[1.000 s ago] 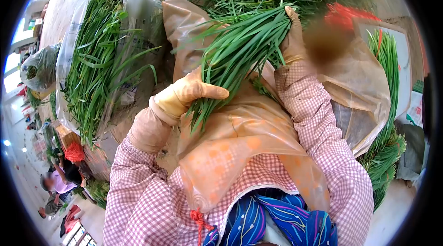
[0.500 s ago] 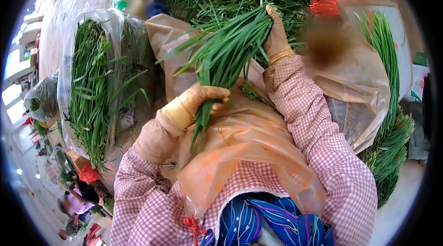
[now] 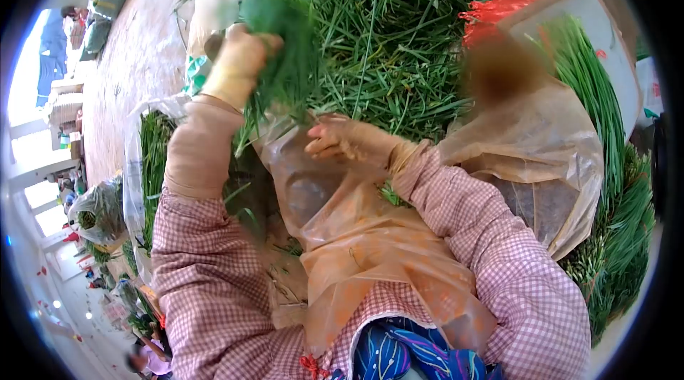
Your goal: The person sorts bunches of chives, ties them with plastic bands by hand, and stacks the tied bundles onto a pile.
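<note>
My left hand (image 3: 244,60), in a tan glove, is raised at the upper left and closed around a bunch of green chives (image 3: 285,55). The leaves hang down and are smeared by motion. My right hand (image 3: 353,139), gloved with bare fingertips showing, hovers over my lap with loosely bent fingers and nothing visible in them. Below both hands a translucent tan plastic apron (image 3: 385,244) covers my lap. A large heap of loose chives (image 3: 399,45) lies just beyond my right hand.
Red ties (image 3: 499,9) lie at the heap's right. Straight chives (image 3: 588,73) rest on a pale board (image 3: 570,6), with more bundles (image 3: 613,237) below. A plastic-wrapped chive stack (image 3: 153,166) stands at left. A person in pink (image 3: 153,358) is at far lower left.
My left hand has swung up and left with the chives. My right hand has let go of them and come down towards my lap. The view has shifted too.
</note>
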`<state>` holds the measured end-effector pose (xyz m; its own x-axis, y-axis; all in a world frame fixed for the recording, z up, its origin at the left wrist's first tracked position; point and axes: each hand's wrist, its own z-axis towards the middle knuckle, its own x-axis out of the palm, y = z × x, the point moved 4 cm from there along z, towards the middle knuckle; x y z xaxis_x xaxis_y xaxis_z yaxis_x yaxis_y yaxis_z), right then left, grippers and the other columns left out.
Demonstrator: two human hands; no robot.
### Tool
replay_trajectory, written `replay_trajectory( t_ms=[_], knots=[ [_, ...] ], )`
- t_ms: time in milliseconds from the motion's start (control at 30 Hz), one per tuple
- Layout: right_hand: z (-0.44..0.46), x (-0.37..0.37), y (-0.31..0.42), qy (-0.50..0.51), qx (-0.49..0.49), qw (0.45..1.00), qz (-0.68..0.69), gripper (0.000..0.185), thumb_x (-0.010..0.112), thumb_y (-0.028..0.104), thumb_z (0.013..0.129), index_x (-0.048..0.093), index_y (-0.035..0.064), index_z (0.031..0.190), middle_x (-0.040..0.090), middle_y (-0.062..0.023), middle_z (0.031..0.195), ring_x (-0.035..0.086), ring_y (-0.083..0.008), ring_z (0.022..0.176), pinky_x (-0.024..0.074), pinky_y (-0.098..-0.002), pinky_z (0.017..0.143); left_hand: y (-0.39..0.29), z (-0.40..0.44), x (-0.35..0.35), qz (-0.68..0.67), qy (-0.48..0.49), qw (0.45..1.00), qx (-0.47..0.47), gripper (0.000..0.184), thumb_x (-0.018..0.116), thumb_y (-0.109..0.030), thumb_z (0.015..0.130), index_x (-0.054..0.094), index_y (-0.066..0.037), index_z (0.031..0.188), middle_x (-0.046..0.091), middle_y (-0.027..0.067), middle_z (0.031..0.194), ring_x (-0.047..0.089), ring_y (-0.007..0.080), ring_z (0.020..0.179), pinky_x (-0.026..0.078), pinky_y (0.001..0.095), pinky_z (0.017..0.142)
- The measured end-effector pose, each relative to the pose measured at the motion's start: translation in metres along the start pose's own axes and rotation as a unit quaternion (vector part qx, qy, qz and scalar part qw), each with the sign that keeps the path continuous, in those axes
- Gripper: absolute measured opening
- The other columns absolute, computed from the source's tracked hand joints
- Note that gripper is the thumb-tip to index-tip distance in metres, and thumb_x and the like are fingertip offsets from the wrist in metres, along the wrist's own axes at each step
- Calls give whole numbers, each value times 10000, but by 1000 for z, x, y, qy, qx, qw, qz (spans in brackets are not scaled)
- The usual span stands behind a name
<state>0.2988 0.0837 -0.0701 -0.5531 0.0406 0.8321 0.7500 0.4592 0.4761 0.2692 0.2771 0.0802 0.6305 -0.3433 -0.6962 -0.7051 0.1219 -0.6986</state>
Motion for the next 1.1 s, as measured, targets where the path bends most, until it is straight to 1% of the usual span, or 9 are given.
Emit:
replay_trajectory(
  t_ms=[67, 133, 233, 267, 533, 667, 933, 1000, 1100],
  knots=[
    [4, 31, 9, 46, -35, 998, -20, 583, 705, 447, 842, 503, 84, 1251, 598, -144, 1171, 602, -234, 1042, 477, -389, 893, 30, 39, -2, 70, 61, 996, -1, 208, 637, -123, 824, 607, 36, 955, 547, 28, 621, 527, 153, 511, 428, 260, 486],
    [8, 59, 7, 140, -22, 982, 129, 616, 674, 471, 857, 479, 101, 1309, 595, -110, 1197, 600, -220, 1054, 478, -403, 902, 29, 30, -24, -296, 54, 949, -89, 297, 657, -50, 777, 590, 58, 1046, 609, 86, 738, 576, 195, 590, 487, 311, 544],
    [14, 97, 24, 211, -96, 939, 255, 692, 635, 553, 845, 461, 95, 1334, 592, -94, 1204, 590, -221, 1072, 491, -414, 915, 37, -38, -6, 78, -30, 977, 198, 513, 633, -138, 815, 474, -14, 1287, 667, 230, 997, 655, 366, 936, 524, 396, 801],
    [21, 101, 27, 216, -94, 939, 250, 692, 635, 553, 845, 461, 95, 1334, 592, -94, 1204, 590, -221, 1072, 491, -414, 915, 28, -67, -8, 184, -25, 981, 66, 642, 666, -183, 799, 403, -87, 1377, 642, 272, 1077, 608, 418, 1067, 495, 421, 869],
    [26, 59, 9, -7, -267, 893, 362, 633, 502, 603, 903, 579, 59, 1217, 639, -144, 1151, 660, -252, 919, 576, -402, 797, 99, -210, -24, 202, 60, 974, 85, 805, 622, -89, 788, 225, -97, 1488, 648, 284, 836, 622, 476, 747, 502, 520, 646],
    [55, 1, -14, -94, -114, 924, 351, 566, 659, 434, 870, 556, 10, 1230, 650, -137, 1095, 645, -251, 914, 534, -369, 864, 123, -254, -44, 176, 109, 977, 53, 854, 625, -55, 768, 180, -72, 1496, 648, 285, 840, 622, 475, 747, 507, 511, 646],
    [86, -35, -3, -302, -195, 931, 63, 286, 679, 211, 882, 606, -10, 1049, 669, -139, 928, 653, -254, 757, 524, -372, 776, 186, -313, -78, 62, 87, 994, -29, 725, 642, -80, 831, 295, -82, 1467, 658, 210, 1112, 657, 375, 986, 529, 397, 797],
    [90, -36, 4, -339, -329, 775, -419, 353, 599, 270, 939, 576, -17, 1144, 670, -172, 1011, 661, -266, 715, 520, -417, 793, 195, -326, -74, 9, 67, 997, -30, 661, 662, -80, 834, 368, -52, 1426, 642, 198, 1165, 645, 343, 1045, 515, 371, 838],
    [60, -30, 65, -423, -176, 739, -493, 345, 487, 373, 982, 578, 90, 1156, 660, -170, 968, 644, -260, 805, 508, -454, 774, 211, -341, -64, -25, 79, 992, -96, 643, 662, -44, 816, 394, -21, 1400, 622, 205, 1206, 620, 342, 1096, 495, 355, 883]
  ],
)
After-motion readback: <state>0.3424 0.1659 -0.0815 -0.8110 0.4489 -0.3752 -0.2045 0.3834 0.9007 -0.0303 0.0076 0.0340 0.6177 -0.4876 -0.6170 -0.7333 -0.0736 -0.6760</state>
